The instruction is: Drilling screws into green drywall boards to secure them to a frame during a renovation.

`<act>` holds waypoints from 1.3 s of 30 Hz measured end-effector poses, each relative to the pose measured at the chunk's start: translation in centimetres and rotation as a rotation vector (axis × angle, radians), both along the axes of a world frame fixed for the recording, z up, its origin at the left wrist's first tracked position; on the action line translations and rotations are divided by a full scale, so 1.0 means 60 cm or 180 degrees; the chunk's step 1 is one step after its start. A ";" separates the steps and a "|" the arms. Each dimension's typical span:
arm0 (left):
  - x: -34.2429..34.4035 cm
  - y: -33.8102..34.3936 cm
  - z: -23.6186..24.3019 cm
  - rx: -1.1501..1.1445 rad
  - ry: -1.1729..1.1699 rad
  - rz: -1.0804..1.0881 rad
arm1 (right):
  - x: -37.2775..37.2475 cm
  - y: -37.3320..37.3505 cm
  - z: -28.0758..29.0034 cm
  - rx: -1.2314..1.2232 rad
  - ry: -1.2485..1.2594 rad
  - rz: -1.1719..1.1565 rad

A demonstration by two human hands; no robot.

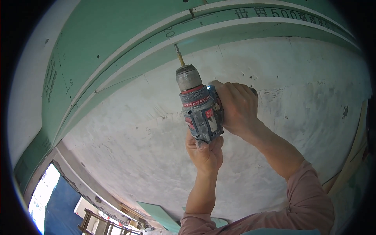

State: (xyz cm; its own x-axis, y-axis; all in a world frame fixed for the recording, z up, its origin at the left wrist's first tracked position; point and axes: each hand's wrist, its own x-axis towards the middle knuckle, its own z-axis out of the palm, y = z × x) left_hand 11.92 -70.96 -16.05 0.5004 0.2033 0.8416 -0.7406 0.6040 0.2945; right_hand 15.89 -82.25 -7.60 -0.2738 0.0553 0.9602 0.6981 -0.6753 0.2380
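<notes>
Green drywall board (117, 43) overhead against grey concrete ceiling (274, 117). Cordless drill (199, 107) points up, bit (179, 55) touching board edge. Right hand (237, 107) clamped on drill grip, left hand (204, 152) closed under its base. Risk: bit sits near the edge, could slip off or crumble the board.

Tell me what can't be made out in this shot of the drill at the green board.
Head view only:
- Drill grip and trigger: covered by the right hand.
- Drill's rear end: hidden by the left hand.
- Bit tip at the green board: too small to tell any screw.
- Ladder: cut by the lower edge.
</notes>
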 end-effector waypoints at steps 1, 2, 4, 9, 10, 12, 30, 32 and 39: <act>0.001 0.000 -0.001 0.0009 -0.0016 -0.0006 | 0.001 -0.002 -0.001 0.0000 -0.0001 -0.0009; 0.002 0.002 -0.002 0.0020 -0.0033 -0.0003 | 0.003 -0.004 -0.002 -0.0089 0.0055 -0.0046; 0.002 0.001 -0.004 -0.0021 -0.0029 0.0000 | 0.003 -0.004 -0.002 -0.0172 0.0106 -0.0086; -0.006 -0.008 0.003 -0.0010 -0.0064 0.0036 | -0.015 -0.008 0.003 -0.0041 0.0016 -0.0109; -0.008 -0.011 0.004 -0.0030 -0.0039 0.0047 | -0.014 -0.009 0.002 -0.0037 0.0016 -0.0110; -0.010 -0.012 0.004 -0.0042 -0.0011 0.0062 | -0.011 -0.010 -0.001 -0.0122 0.0122 -0.0121; 0.000 0.088 0.007 -0.0209 0.0769 0.0018 | 0.001 -0.029 -0.062 -0.0275 0.0369 0.0706; -0.002 0.089 0.019 -0.0112 0.0928 0.0056 | -0.005 -0.039 -0.086 -0.0283 0.0558 0.0808; -0.023 0.048 0.060 0.0836 0.0876 0.0109 | 0.004 -0.041 -0.152 -0.0746 0.2505 0.3299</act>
State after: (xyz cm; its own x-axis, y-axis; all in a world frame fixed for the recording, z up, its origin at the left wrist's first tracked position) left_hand 10.52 -68.08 -12.43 0.7116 0.0189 0.7023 -0.6306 0.4579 0.6266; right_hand 16.11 -84.70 -16.71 0.3330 0.3448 0.8776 0.8674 0.2530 -0.4286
